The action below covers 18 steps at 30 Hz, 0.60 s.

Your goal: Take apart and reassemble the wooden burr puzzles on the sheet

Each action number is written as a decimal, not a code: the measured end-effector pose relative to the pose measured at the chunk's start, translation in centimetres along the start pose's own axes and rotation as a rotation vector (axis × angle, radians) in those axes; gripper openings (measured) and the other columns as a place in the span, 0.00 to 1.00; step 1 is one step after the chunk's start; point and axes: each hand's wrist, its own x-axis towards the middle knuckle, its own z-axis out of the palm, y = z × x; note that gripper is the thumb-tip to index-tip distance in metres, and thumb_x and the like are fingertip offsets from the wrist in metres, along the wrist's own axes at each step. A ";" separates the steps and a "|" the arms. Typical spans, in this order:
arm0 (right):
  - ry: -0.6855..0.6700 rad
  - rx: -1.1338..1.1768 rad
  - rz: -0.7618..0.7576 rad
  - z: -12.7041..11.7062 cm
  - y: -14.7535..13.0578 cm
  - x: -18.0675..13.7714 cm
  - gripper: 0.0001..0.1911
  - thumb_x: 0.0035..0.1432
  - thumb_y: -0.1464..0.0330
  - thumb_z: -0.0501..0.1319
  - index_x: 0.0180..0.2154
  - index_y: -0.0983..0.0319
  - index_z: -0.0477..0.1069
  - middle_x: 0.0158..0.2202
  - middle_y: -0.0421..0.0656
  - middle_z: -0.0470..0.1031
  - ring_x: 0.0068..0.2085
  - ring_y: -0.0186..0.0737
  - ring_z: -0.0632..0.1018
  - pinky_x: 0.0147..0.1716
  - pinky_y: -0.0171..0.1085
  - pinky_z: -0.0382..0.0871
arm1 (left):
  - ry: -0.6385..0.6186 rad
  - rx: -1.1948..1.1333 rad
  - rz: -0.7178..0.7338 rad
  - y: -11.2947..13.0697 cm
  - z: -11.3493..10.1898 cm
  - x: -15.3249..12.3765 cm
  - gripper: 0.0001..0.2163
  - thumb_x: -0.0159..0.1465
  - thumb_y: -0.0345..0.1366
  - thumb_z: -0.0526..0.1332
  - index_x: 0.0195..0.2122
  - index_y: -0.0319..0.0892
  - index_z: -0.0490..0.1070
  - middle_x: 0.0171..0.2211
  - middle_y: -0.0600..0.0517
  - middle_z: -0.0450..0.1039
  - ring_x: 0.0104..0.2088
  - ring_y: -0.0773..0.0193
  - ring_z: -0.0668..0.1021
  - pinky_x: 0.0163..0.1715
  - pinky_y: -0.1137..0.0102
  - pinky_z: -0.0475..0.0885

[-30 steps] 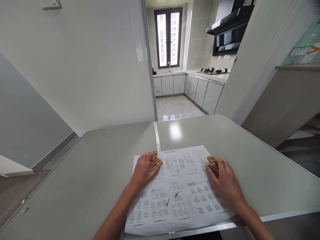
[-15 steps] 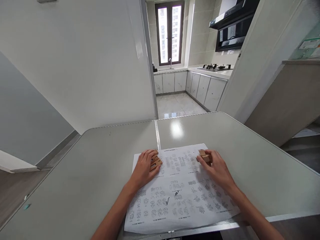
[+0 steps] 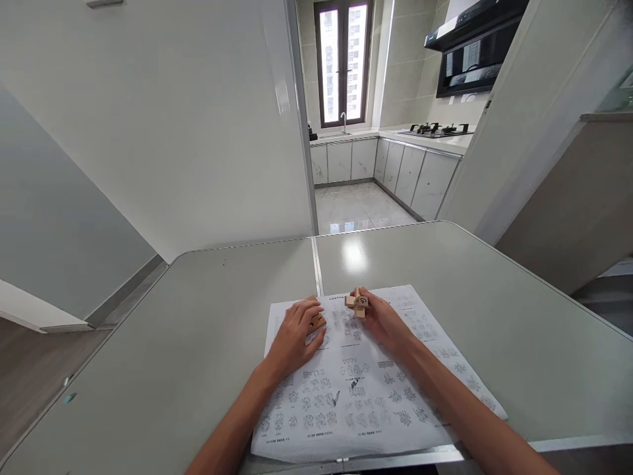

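My left hand [image 3: 297,333] lies curved over notched wooden puzzle pieces [image 3: 317,322] on the paper sheet, thumb on the near side. Its fingers cover most of these pieces, and dark marks show on the visible part. To the right, my right hand [image 3: 380,321] pinches a small wooden burr puzzle [image 3: 357,303] of crossed blocks, with a dark printed mark on one end. The burr puzzle is close to the left hand's pieces, over the top part of the sheet. Under both hands, the white instruction sheet [image 3: 361,422] carries rows of small line diagrams.
The pale table [image 3: 198,356] has a metal seam [image 3: 315,264] running away from me. A small green object [image 3: 70,398] is at its left edge. Beyond stand a white wall panel [image 3: 198,132] and a kitchen doorway with cabinets [image 3: 386,165] and a gas stove [image 3: 438,130].
My right hand has moved left with the burr puzzle, from the sheet's right side toward the left hand. My left hand stays over its pieces. The view has shifted slightly.
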 end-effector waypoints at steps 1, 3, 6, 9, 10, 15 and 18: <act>-0.019 0.007 0.017 -0.1 0.0 0.0 0.19 0.61 0.51 0.69 0.41 0.59 0.82 0.41 0.46 0.78 0.41 0.42 0.76 0.38 0.36 0.73 | 0.001 -0.002 0.002 0.0 0.0 0.0 0.18 0.69 0.32 0.61 0.59 0.48 0.64 0.58 0.45 0.71 0.61 0.51 0.72 0.59 0.51 0.72; -0.053 0.000 0.043 -0.2 -0.1 -0.3 0.19 0.62 0.52 0.68 0.42 0.60 0.83 0.41 0.46 0.78 0.41 0.41 0.75 0.39 0.36 0.73 | 0.002 -0.001 0.018 0.0 0.1 0.0 0.16 0.70 0.33 0.60 0.58 0.48 0.64 0.58 0.45 0.71 0.60 0.51 0.73 0.58 0.52 0.72; -0.079 -0.044 0.057 -0.3 -0.4 -0.7 0.19 0.63 0.52 0.68 0.45 0.59 0.83 0.39 0.46 0.77 0.38 0.40 0.74 0.38 0.36 0.72 | 0.001 0.003 0.038 0.0 0.2 0.1 0.14 0.71 0.33 0.60 0.57 0.49 0.66 0.57 0.46 0.72 0.60 0.52 0.74 0.59 0.53 0.72; -0.102 -0.074 0.054 -0.3 -0.5 -0.8 0.19 0.62 0.52 0.68 0.47 0.59 0.83 0.39 0.45 0.77 0.37 0.39 0.73 0.37 0.36 0.70 | -0.003 0.006 0.031 0.2 0.2 0.1 0.14 0.71 0.33 0.60 0.57 0.49 0.66 0.57 0.46 0.72 0.59 0.52 0.74 0.59 0.54 0.72; -0.112 -0.077 0.053 -0.3 -0.5 -0.8 0.20 0.62 0.52 0.69 0.47 0.58 0.83 0.39 0.45 0.77 0.37 0.39 0.73 0.36 0.36 0.69 | -0.003 0.006 0.028 0.2 0.3 0.1 0.14 0.71 0.33 0.60 0.56 0.49 0.66 0.57 0.46 0.72 0.59 0.52 0.74 0.59 0.54 0.72; -0.121 -0.070 0.050 -0.3 -0.5 -0.8 0.20 0.61 0.52 0.70 0.46 0.59 0.83 0.39 0.45 0.77 0.38 0.39 0.73 0.36 0.36 0.68 | -0.012 -0.020 0.011 0.3 0.5 0.0 0.12 0.71 0.33 0.59 0.55 0.48 0.66 0.56 0.46 0.72 0.58 0.53 0.75 0.58 0.54 0.73; -0.106 -0.067 0.059 -0.1 -0.7 -1.0 0.20 0.60 0.52 0.70 0.46 0.59 0.83 0.38 0.45 0.77 0.37 0.39 0.73 0.36 0.36 0.68 | -0.025 -0.035 0.010 0.5 0.4 -0.1 0.12 0.71 0.33 0.58 0.56 0.48 0.66 0.56 0.46 0.73 0.58 0.53 0.75 0.57 0.54 0.74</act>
